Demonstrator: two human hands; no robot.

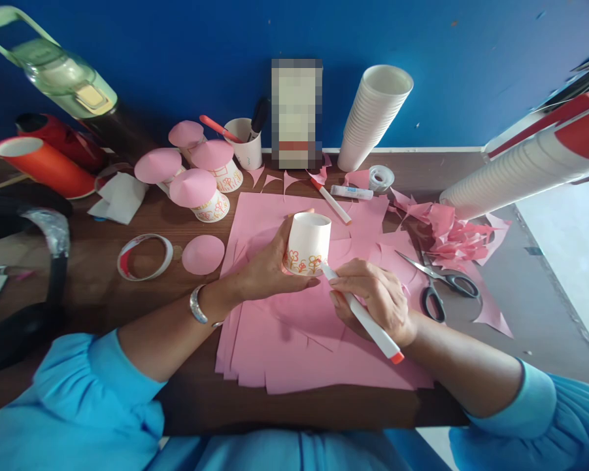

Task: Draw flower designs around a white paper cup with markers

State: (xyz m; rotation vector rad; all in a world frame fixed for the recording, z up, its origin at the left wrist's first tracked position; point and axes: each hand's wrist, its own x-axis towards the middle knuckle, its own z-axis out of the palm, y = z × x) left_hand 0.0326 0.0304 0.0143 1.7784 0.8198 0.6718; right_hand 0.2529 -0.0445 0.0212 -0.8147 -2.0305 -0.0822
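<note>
My left hand [269, 265] is wrapped round a white paper cup [310, 235], which it holds above pink paper sheets [294, 340]. Orange and yellow flowers are drawn along the cup's lower part. Between the fingers of my right hand [372, 294] is a white marker [370, 324] with an orange end; its tip is at the flowers near the cup's lower right edge. Several decorated cups with pink cone tops [193, 188] stand at the back left. A second marker [334, 204] lies on the paper behind the held cup.
Black-handled scissors [436, 282] and pink scraps [458, 235] lie to the right. Stacked cups [372, 118] stand at the back. A tape roll [144, 257], a pink cone [202, 254], a bottle [73, 85] and headphones [53, 261] are on the left.
</note>
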